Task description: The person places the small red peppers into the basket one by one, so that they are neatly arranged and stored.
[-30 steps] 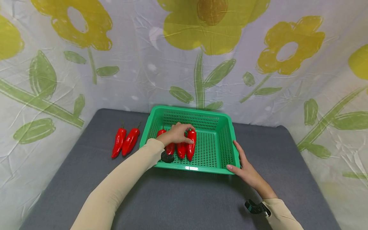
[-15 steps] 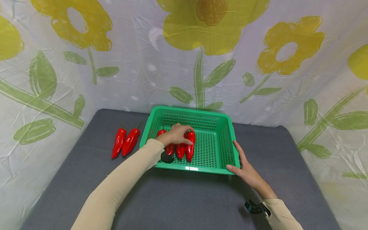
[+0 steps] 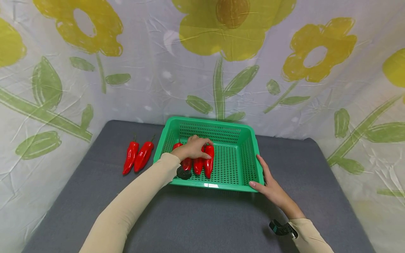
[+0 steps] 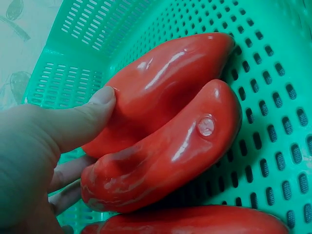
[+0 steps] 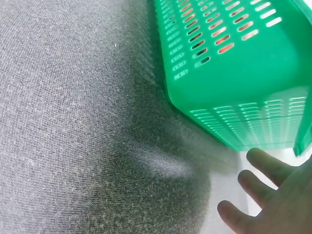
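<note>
In the green plastic basket, my left hand pinches the rightmost red pepper near its top. The left wrist view shows the thumb on this pepper's side, other fingers partly hidden behind. Against it lies a second red pepper with a round pale spot. A third pepper lies alongside; another is mostly covered by the left hand and wrist. My right hand rests at the basket's right front corner, thumb on the rim, the other fingers extended along the outer side.
Two more red peppers, one farther left and one nearer the basket, lie on the grey tabletop. A flower-print cloth hangs behind and around the table. The right wrist wears a dark band.
My left hand and the rightmost pepper have shifted slightly left, and its neighbour has moved a little with them. The right hand and basket stay in place.
</note>
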`<action>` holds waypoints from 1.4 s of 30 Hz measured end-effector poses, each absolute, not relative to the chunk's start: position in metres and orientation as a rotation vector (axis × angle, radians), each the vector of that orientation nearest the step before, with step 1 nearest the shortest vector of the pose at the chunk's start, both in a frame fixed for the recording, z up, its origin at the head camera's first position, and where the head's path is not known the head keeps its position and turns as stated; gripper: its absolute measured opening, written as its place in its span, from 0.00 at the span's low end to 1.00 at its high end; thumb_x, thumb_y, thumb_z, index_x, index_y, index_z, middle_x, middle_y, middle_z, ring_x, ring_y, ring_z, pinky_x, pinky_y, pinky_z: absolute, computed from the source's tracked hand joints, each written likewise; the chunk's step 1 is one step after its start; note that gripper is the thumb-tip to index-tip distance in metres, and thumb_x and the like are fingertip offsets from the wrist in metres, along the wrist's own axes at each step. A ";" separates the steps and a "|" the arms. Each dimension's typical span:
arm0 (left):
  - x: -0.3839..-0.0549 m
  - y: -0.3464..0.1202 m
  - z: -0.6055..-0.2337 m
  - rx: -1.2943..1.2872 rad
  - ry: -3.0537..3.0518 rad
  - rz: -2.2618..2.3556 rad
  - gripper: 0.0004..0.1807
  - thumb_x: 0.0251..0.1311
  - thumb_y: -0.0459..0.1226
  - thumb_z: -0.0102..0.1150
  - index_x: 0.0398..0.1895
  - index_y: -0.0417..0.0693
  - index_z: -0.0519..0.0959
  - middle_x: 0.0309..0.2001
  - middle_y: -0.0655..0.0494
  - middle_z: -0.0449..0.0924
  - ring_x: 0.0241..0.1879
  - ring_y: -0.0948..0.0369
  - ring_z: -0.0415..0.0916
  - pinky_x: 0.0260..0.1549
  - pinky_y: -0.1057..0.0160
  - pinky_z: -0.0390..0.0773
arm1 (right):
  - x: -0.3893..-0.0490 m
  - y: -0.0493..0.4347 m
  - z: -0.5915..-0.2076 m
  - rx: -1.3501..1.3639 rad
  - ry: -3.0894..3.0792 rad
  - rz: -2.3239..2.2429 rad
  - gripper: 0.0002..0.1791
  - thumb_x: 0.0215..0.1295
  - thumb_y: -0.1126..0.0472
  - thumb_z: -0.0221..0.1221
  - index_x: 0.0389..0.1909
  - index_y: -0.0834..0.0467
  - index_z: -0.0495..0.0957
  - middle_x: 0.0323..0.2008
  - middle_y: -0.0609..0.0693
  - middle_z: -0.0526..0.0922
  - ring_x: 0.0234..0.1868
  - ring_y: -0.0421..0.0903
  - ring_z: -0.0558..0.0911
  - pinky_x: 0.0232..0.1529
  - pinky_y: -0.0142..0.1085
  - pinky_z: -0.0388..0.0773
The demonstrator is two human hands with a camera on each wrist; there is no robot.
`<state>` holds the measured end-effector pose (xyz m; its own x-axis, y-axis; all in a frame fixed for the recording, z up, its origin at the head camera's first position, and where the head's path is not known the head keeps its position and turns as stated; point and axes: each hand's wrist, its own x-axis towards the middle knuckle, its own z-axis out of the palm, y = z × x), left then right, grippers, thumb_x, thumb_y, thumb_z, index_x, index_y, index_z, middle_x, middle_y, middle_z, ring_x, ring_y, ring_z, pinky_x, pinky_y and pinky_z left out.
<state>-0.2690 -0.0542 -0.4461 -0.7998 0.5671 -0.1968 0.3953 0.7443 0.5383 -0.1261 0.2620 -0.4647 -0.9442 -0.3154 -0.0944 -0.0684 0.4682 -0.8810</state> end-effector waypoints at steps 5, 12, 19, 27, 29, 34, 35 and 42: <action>-0.268 -0.054 -0.445 0.743 2.599 0.678 0.31 0.61 0.47 0.66 0.68 0.53 0.70 0.61 0.49 0.78 0.56 0.51 0.64 0.68 0.46 0.57 | -0.126 0.262 -0.464 -0.327 2.482 -1.458 0.52 0.68 0.54 0.59 0.77 0.30 0.30 0.79 0.64 0.33 0.71 0.74 0.60 0.51 0.53 0.78; -0.268 -0.053 -0.442 0.722 2.601 0.689 0.31 0.61 0.47 0.66 0.68 0.54 0.71 0.65 0.50 0.75 0.59 0.51 0.64 0.68 0.45 0.58 | -0.125 0.262 -0.464 -0.324 2.466 -1.470 0.52 0.68 0.54 0.59 0.77 0.30 0.30 0.79 0.64 0.34 0.71 0.74 0.60 0.49 0.52 0.80; -0.268 -0.052 -0.441 0.707 2.598 0.704 0.31 0.61 0.46 0.67 0.67 0.54 0.71 0.64 0.50 0.76 0.58 0.50 0.64 0.67 0.45 0.59 | -0.125 0.263 -0.465 -0.330 2.460 -1.476 0.52 0.68 0.54 0.58 0.77 0.30 0.30 0.79 0.65 0.34 0.71 0.75 0.60 0.48 0.51 0.80; -0.270 -0.054 -0.438 0.692 2.634 0.705 0.30 0.63 0.48 0.64 0.68 0.55 0.71 0.63 0.50 0.76 0.63 0.48 0.64 0.67 0.43 0.60 | -0.126 0.262 -0.464 -0.324 2.467 -1.471 0.52 0.68 0.53 0.59 0.77 0.31 0.30 0.78 0.67 0.38 0.69 0.74 0.63 0.48 0.49 0.80; -0.271 -0.054 -0.437 0.695 2.636 0.721 0.30 0.63 0.48 0.64 0.68 0.55 0.71 0.64 0.50 0.76 0.63 0.48 0.64 0.67 0.43 0.60 | -0.126 0.262 -0.464 -0.321 2.464 -1.472 0.52 0.68 0.53 0.59 0.77 0.31 0.30 0.78 0.67 0.38 0.69 0.73 0.64 0.49 0.50 0.80; -0.270 -0.055 -0.431 0.705 2.638 0.755 0.29 0.64 0.48 0.62 0.68 0.54 0.71 0.65 0.48 0.75 0.63 0.48 0.63 0.66 0.44 0.62 | -0.125 0.261 -0.464 -0.314 2.458 -1.462 0.52 0.69 0.54 0.58 0.77 0.30 0.29 0.78 0.65 0.36 0.71 0.74 0.62 0.51 0.54 0.79; -0.270 -0.056 -0.430 0.708 2.639 0.764 0.29 0.65 0.48 0.62 0.68 0.53 0.71 0.65 0.48 0.75 0.64 0.48 0.63 0.66 0.44 0.61 | -0.125 0.261 -0.464 -0.313 2.459 -1.461 0.52 0.69 0.54 0.58 0.77 0.30 0.29 0.79 0.65 0.35 0.71 0.74 0.61 0.52 0.54 0.78; -0.271 -0.063 -0.417 0.714 2.654 0.846 0.29 0.65 0.48 0.61 0.68 0.52 0.71 0.64 0.47 0.74 0.67 0.46 0.61 0.66 0.42 0.62 | -0.125 0.261 -0.464 -0.307 2.470 -1.445 0.52 0.69 0.54 0.58 0.77 0.29 0.29 0.79 0.64 0.35 0.72 0.74 0.60 0.52 0.55 0.78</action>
<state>-0.2706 -0.0630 -0.4171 -0.8438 0.5274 -0.0993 0.3726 0.7089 0.5988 -0.1252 0.2613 -0.4640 -0.9431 -0.3109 -0.1183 -0.0492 0.4822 -0.8747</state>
